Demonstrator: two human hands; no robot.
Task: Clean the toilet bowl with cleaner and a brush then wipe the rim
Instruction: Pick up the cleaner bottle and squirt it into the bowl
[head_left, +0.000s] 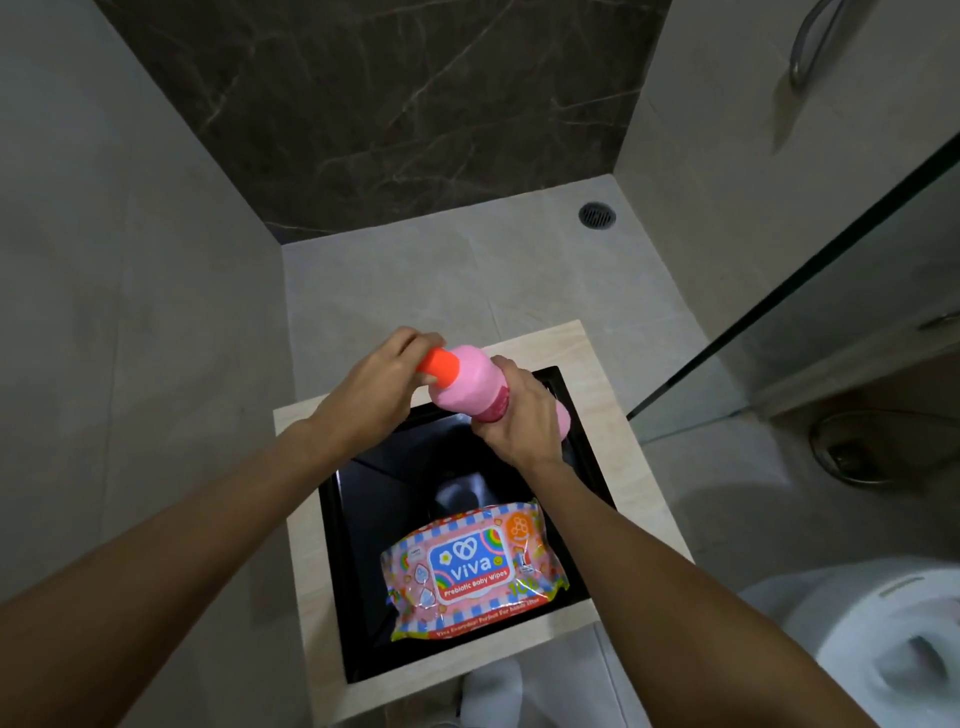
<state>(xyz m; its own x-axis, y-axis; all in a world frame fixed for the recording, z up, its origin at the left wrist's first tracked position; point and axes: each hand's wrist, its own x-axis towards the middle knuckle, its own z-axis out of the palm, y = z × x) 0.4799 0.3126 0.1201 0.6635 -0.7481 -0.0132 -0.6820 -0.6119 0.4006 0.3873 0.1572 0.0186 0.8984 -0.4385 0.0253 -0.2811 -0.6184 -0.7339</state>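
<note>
A pink cleaner bottle (475, 382) with an orange cap (439, 366) is tilted sideways above a black recessed box (363, 571). My right hand (519, 421) grips the bottle's body. My left hand (379, 384) has its fingers curled round the orange cap. A pack of baby wipes (475, 566) lies in the box's near part. The white toilet bowl (883, 649) shows at the lower right, its seat up. No brush is in view.
The box sits in a beige stone ledge (623, 457). A glass shower panel (805, 312) stands to the right, with a floor drain (597, 214) beyond. A metal ring (857, 447) is on the floor by the toilet. Walls close in left and behind.
</note>
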